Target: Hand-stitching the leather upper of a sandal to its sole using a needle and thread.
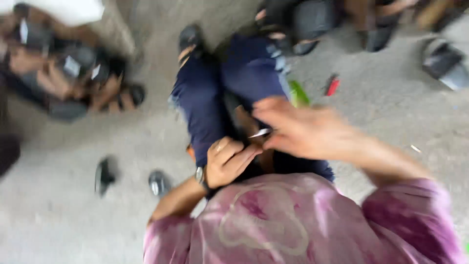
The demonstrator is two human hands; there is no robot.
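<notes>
The picture is motion-blurred. I sit on a concrete floor in a pink shirt (273,220) and dark blue jeans (205,98). My left hand (228,161), with a watch on its wrist, is curled closed on a dark, brownish object (243,120) wedged between my legs; its shape is too blurred to tell. My right hand (298,129) hovers just above and to the right, pinching a small thin pale piece (260,133) between its fingertips, close to the left hand's fingers.
A green thing (299,93) and a red thing (332,87) lie on the floor beyond my right leg. Two small dark objects (104,175) (159,183) sit at my left. Another person's sandalled feet (88,83) are at upper left, with more feet (376,29) along the top.
</notes>
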